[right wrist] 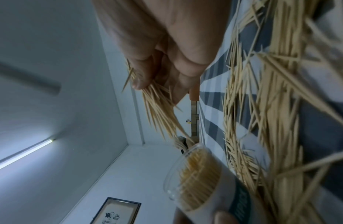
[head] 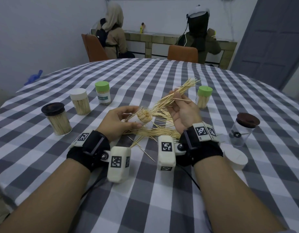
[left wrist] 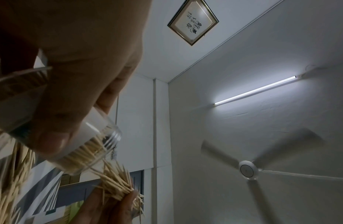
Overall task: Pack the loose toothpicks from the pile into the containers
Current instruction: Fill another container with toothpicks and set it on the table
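Above the table's [head: 162, 73] middle: left hand [head: 118, 121] wrapped round container [head: 142, 117], right hand [head: 182, 110] pinching light, slippery, snappable toothpicks [head: 180, 94] mid-bundle.

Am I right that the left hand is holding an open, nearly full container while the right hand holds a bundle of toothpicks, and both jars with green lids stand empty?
Not quite: both green-lidded jars are packed with toothpicks, as the head view shows. The rest holds.

A clear, nearly full container [head: 142, 117] lies tilted above the scattered toothpick pile [head: 153, 131].
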